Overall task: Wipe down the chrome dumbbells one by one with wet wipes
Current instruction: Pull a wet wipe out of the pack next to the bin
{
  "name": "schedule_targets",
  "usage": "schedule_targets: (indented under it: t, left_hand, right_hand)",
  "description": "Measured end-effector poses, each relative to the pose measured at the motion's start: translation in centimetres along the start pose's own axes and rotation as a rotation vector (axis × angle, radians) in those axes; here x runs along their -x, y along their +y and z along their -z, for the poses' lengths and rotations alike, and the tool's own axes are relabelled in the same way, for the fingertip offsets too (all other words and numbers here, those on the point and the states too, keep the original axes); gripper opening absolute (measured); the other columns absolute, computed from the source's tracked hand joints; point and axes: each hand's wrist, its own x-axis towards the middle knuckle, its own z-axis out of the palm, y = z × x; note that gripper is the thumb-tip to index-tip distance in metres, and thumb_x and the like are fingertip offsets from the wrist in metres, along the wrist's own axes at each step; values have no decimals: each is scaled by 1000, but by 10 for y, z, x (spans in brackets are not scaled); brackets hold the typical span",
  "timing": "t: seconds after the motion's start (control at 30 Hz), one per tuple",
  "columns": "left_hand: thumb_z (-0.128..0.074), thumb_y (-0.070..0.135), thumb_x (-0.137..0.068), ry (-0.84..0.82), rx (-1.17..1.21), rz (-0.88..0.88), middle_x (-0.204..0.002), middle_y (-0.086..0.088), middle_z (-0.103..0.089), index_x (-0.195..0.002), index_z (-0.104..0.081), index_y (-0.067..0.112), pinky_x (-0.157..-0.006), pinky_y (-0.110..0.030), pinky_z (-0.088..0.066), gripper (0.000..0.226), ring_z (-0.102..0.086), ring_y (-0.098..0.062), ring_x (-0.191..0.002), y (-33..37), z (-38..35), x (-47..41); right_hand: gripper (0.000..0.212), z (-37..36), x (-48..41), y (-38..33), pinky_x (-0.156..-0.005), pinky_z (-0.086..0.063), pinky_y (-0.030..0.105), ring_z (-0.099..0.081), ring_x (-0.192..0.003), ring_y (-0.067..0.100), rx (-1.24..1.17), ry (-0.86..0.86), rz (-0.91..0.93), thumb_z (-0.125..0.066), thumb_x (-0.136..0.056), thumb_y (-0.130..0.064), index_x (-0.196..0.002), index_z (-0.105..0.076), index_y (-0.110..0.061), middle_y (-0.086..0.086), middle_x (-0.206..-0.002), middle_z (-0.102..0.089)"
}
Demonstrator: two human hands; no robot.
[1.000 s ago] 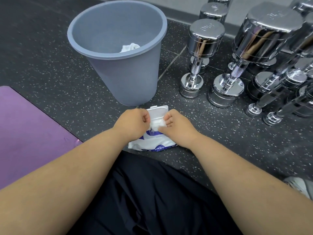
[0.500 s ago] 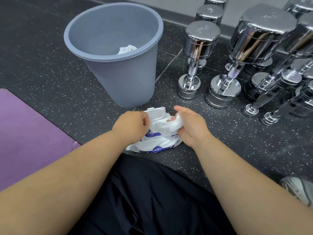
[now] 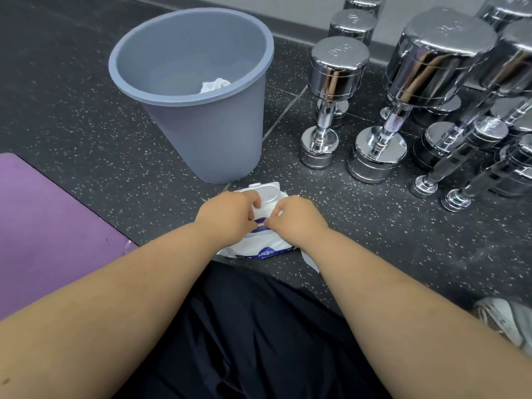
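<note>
Fingers [image 3: 254, 201] of the left hand [image 3: 227, 216] curl onto the "湿巾" pack [image 3: 259, 249] just before the bin [image 3: 207, 131], the right hand [image 3: 298, 221] gripping a wipe [image 3: 311, 260], dumbbells [image 3: 335, 72] right of the bin.

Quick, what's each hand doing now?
Left hand: grip closed on the white soft plastic wet-wipe pack.
Right hand: grip closed on the same pack.

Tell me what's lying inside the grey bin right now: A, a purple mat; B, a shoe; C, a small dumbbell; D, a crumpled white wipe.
D: a crumpled white wipe shows just above the near rim, inside the bin.
</note>
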Motion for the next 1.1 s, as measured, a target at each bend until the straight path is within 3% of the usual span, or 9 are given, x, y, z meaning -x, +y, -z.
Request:
schedule_targets:
  t: [0.1,0.2,0.3,0.4,0.53,0.67,0.77,0.93,1.1]
  left_hand:
    - [-61,27,-94,-39,-98,-40,-113,8,-60,-104,-67,28,-80,-30,-49,13,-57,-17,-98,1,-5,-3]
    - [-57,25,-95,-50,-96,-50,-115,8,-58,-105,-71,29,-83,-30,-48,18,-58,-18,-101,1,-7,-1]
    - [-58,21,-94,103,339,-40,-97,6,-67,-94,-70,28,-70,-23,-47,14,-61,-8,-79,13,5,8]
    - [-71,36,-85,-8,918,1,-89,-2,-71,-97,-68,30,-71,-24,-49,14,-60,-5,-72,34,14,22]
    - [-85,34,-73,-115,864,-13,-76,5,-67,-91,-66,26,-71,-20,-44,28,-57,-2,-65,49,6,27]
    - [-74,15,-86,-44,999,77,-64,6,-60,-78,-66,16,-58,-13,-43,12,-53,-6,-61,50,13,27]
    - [-69,14,-90,-47,1159,102,-77,3,-67,-80,-66,16,-75,-24,-48,10,-61,-12,-76,51,18,29]
    - [-52,10,-100,13,1321,192,-68,5,-55,-86,-63,19,-52,-18,-43,20,-49,-9,-60,63,17,33]
    - [-45,9,-96,28,1531,313,-90,-8,-63,-101,-59,8,-82,-41,-56,14,-62,-21,-78,65,19,30]
  right_hand:
    - [19,-1,1,1,-76,-52,33,-62,-91,26,46,20,-21,-64,-89,-23,-101,-68,-9,7,-103,-67]
    - [20,10,8,2,-68,-42,34,-49,-76,23,-535,-2,-118,-58,-87,-16,-93,-64,2,8,-86,-57]
    - [13,24,17,10,-82,-44,38,-54,-88,29,-1195,-117,-266,-47,-88,-8,-88,-60,-9,9,-92,-58]
    - [27,31,26,21,-99,-50,46,-60,-116,35,-1446,-104,-180,-38,-95,7,-105,-59,-7,18,-116,-64]
    - [33,32,39,27,-90,-56,40,-67,-106,22,-1540,-66,-45,-43,-101,4,-130,-52,-7,6,-112,-70]
    - [26,34,49,34,-70,-57,24,-70,-77,12,-1514,12,-63,-55,-98,-2,-122,-62,-9,4,-96,-74]
    - [18,39,53,41,-53,-46,18,-58,-67,11,-1470,134,-151,-63,-94,-5,-111,-68,-8,5,-88,-70]
    - [22,42,66,43,-72,-51,32,-66,-79,19,-1397,-48,-39,-65,-92,-16,-111,-66,-3,10,-91,-71]
    - [5,46,67,47,-72,-56,27,-69,-80,18,-1294,-80,-49,-66,-91,-10,-94,-69,-7,10,-91,-74]
